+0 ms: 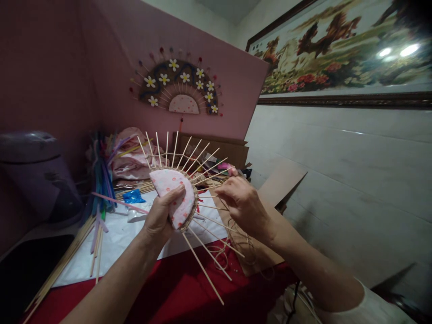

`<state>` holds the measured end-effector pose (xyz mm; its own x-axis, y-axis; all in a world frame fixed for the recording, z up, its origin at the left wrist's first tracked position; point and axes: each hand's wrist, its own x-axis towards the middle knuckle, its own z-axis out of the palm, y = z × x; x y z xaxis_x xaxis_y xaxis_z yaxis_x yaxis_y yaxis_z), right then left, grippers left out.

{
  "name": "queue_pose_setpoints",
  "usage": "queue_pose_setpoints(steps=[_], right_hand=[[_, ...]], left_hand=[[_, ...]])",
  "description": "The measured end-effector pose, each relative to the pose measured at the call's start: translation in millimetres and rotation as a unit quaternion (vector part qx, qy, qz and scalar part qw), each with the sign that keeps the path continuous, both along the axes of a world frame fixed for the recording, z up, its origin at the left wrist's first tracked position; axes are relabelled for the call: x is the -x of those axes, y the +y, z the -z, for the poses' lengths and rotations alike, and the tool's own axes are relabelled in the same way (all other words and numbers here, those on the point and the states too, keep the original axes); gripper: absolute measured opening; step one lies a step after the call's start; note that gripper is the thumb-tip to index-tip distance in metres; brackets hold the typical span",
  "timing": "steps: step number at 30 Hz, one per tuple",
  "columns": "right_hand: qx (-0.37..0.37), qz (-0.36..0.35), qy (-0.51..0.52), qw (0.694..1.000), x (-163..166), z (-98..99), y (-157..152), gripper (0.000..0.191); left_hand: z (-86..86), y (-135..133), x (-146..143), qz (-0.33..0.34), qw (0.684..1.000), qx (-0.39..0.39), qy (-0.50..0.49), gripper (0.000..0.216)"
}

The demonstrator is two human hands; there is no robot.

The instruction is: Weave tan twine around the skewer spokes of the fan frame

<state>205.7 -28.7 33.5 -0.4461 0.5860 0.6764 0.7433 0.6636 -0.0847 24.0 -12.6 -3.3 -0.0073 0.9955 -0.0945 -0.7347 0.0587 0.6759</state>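
My left hand (159, 215) grips a half-round fan base (178, 201) covered in pale fabric with small red-orange spots, thumb across its face. Thin wooden sticks (202, 267) radiate from its curved edge, and a band of brown twine (196, 198) is woven round them close to the base. A looser strand runs through the upper sticks, farther out. On the right side my right hand (241, 204) is closed in a pinch among the stick ends, apparently on the twine; its fingertips partly hide what they hold. Loose twine loops hang below that hand.
A finished-looking fan with white flowers (184, 78) hangs on the pink board behind. White paper (118, 243), a blue packet (133, 196), coloured pipe cleaners (101, 175) and spare sticks (64, 261) cover the table. Cardboard (258, 252) lies at right beside the tiled wall.
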Motion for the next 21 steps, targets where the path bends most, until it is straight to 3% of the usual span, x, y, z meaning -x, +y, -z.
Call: queue_pose_setpoints(steps=[9, 21], right_hand=[[-0.061, 0.057, -0.141, 0.986, 9.8, 10.1, 5.6, 0.014], [-0.032, 0.046, -0.007, 0.998, 13.2, 9.1, 7.3, 0.015]], left_hand=[[0.2, -1.0, 0.2, 0.008, 1.0, 0.005, -0.005, 0.018], [0.1, -1.8, -0.8, 0.014, 1.0, -0.01, 0.023, 0.019]])
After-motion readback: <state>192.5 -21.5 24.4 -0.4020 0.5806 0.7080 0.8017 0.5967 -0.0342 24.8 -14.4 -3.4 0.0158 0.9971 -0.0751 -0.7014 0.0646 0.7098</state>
